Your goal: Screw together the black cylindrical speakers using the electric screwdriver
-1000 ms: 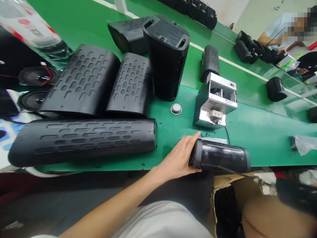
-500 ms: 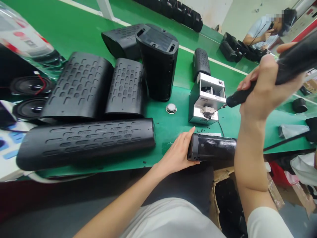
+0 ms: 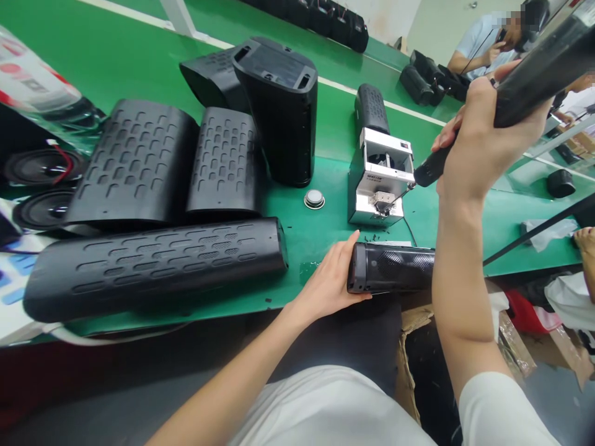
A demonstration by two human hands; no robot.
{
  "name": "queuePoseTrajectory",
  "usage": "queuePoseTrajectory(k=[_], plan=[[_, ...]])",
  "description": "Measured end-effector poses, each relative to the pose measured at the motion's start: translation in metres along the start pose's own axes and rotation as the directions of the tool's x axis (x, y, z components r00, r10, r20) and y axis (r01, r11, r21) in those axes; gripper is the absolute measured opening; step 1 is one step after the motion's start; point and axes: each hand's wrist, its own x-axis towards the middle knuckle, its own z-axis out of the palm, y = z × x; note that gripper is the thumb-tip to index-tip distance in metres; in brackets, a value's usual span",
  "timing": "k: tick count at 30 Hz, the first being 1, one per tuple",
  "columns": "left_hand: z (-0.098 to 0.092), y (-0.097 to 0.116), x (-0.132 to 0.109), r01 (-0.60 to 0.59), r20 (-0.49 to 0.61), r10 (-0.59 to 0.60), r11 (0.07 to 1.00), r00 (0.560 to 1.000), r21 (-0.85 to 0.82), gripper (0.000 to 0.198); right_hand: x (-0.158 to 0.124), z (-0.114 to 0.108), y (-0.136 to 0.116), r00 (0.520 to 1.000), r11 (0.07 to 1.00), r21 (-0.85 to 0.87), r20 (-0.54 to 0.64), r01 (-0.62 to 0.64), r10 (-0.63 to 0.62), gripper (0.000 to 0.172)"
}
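Note:
My left hand (image 3: 331, 277) is wrapped around the near end of a black speaker (image 3: 400, 267) lying on its side at the bench edge. Raised on the right, my right hand (image 3: 486, 145) grips a black electric screwdriver (image 3: 539, 77) whose bit points down and left. The bit's tip meets the outlet of a white screw feeder (image 3: 381, 179), where any screw is too small to make out. Tiny dark screws (image 3: 372, 238) lie between the feeder and the speaker. My right forearm covers the speaker's far end.
Several black speaker housings (image 3: 223, 161) stand on the left, and a long one (image 3: 158, 266) lies along the bench edge. A round silver-rimmed part (image 3: 315, 199) rests mid-bench. A plastic bottle (image 3: 41, 74) is at far left, an open carton (image 3: 413, 328) below. Another person (image 3: 474, 46) sits across.
The view has shifted slightly, so the bench things sit a little further left. Both hands keep their grips, and the screwdriver bit stays at the feeder outlet.

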Motion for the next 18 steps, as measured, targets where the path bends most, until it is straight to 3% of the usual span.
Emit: queuePoseTrajectory(k=[2,3,4,6,7,8,9,10,12,13,15,18], plan=[[0.0,0.0,0.0,-0.003,0.004,0.003,1.0,1.0,0.009,0.144,0.005,-0.002,-0.006,0.994,0.999,0.007,0.103,-0.048,0.047,0.02],[-0.001,0.0,0.0,-0.007,0.007,0.007,1.0,1.0,0.014,0.146,0.009,-0.002,-0.009,0.974,0.996,0.018,0.21,-0.09,0.084,0.024],[-0.001,0.0,0.0,-0.011,0.01,0.011,1.0,1.0,0.018,0.147,0.013,-0.002,-0.012,0.93,0.989,0.031,0.345,-0.143,0.124,0.028],[-0.001,0.0,0.0,-0.014,0.007,0.014,1.0,1.0,0.02,0.148,0.019,-0.002,-0.017,0.782,0.968,0.059,0.602,-0.244,0.16,0.033],[-0.001,0.0,0.0,-0.013,0.004,0.013,1.0,1.0,0.02,0.148,0.02,-0.002,-0.018,0.712,0.958,0.071,0.684,-0.279,0.157,0.034],[-0.001,0.0,0.0,-0.011,0.0,0.011,1.0,1.0,0.017,0.147,0.02,-0.002,-0.019,0.68,0.953,0.081,0.719,-0.292,0.147,0.035],[-0.001,0.0,0.0,-0.01,-0.002,0.01,1.0,1.0,0.015,0.146,0.017,-0.002,-0.02,0.71,0.957,0.092,0.69,-0.275,0.138,0.035],[-0.001,0.0,-0.001,-0.009,-0.004,0.009,1.0,1.0,0.013,0.146,0.013,-0.001,-0.021,0.783,0.967,0.098,0.608,-0.236,0.13,0.034],[0.0,0.0,-0.001,-0.012,-0.005,0.012,1.0,1.0,0.01,0.146,0.002,-0.002,-0.023,0.932,0.991,0.029,0.343,-0.134,0.116,0.028],[0.0,0.0,-0.001,-0.013,-0.006,0.013,1.0,1.0,0.008,0.146,-0.004,-0.002,-0.025,0.976,0.996,-0.032,0.198,-0.086,0.09,0.024],[0.001,0.0,0.0,-0.013,-0.007,0.014,1.0,1.0,0.008,0.147,-0.014,-0.002,-0.031,0.999,0.988,-0.149,0.02,-0.033,0.037,0.016],[0.0,0.0,0.0,-0.015,-0.01,0.016,1.0,1.0,0.021,0.149,-0.021,-0.003,-0.041,0.999,0.989,-0.146,-0.026,0.015,-0.019,0.015]])
